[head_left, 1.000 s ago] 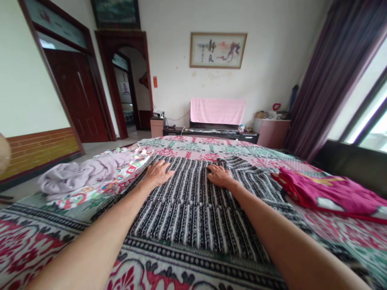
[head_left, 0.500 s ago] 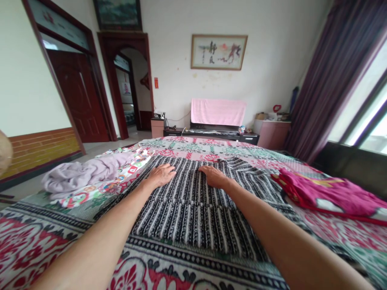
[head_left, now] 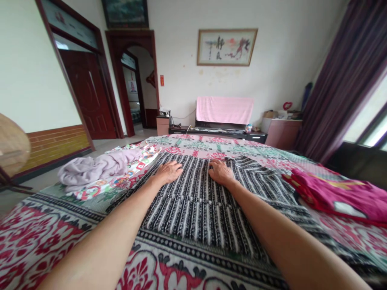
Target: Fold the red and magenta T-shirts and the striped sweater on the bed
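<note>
A black-and-white striped knitted sweater (head_left: 193, 203) lies spread over the patterned bedspread (head_left: 169, 270). My left hand (head_left: 169, 172) rests palm down on the upper left of the knit, its fingers stretched out. On the upper part farther right, my right hand (head_left: 221, 173) also lies palm down, fingers apart and slightly bent. Neither hand has fabric visibly gripped in it. To the right, part of the sweater stretches out in slanting stripes and runs under my right forearm.
A crumpled pale lilac cloth (head_left: 96, 166) lies on a white printed cloth (head_left: 90, 190) at the left. Folded magenta fabric (head_left: 341, 193) sits at the right. Beyond the bed, a pink cloth (head_left: 225, 110) covers a screen on a low cabinet (head_left: 256, 137). A round wooden thing (head_left: 13, 145) stands at far left.
The view has turned a little left. My right hand's fingers, which pointed left across the knit, now point more forward. My left hand stays flat on the sweater.
</note>
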Action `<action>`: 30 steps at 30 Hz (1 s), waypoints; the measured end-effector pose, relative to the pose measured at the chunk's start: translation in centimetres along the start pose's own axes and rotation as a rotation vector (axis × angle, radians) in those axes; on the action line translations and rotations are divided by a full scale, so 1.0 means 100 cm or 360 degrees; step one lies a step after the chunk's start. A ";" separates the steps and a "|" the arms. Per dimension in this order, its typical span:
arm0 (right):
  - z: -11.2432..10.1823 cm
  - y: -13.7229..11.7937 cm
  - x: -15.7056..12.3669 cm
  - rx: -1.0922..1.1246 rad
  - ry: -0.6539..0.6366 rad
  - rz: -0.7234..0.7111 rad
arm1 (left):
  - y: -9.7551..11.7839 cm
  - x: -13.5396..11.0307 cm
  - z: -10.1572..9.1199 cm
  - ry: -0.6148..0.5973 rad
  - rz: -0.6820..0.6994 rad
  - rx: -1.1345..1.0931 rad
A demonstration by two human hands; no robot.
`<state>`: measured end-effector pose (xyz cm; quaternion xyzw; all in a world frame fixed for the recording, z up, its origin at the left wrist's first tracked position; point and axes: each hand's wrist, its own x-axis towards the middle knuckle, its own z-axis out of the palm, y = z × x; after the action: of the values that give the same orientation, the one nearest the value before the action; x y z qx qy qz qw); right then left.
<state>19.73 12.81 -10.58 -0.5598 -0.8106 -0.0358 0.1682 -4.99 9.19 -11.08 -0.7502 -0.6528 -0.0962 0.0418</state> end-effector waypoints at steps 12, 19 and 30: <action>0.012 0.004 0.003 -0.0006 -0.0177 -0.0125 | -0.001 0.000 -0.001 0.0071 0.0146 -0.0025; 0.015 0.005 0.005 -0.0047 -0.0183 -0.0086 | 0.015 -0.008 -0.014 -0.0013 0.0001 0.0053; 0.008 0.010 0.013 0.0007 -0.0350 -0.0109 | 0.020 -0.007 -0.042 -0.0400 -0.0136 0.0069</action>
<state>20.06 14.52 -11.05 -0.5319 -0.8429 0.0218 0.0781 -3.46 7.41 -6.95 -0.7268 -0.6861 0.0111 -0.0283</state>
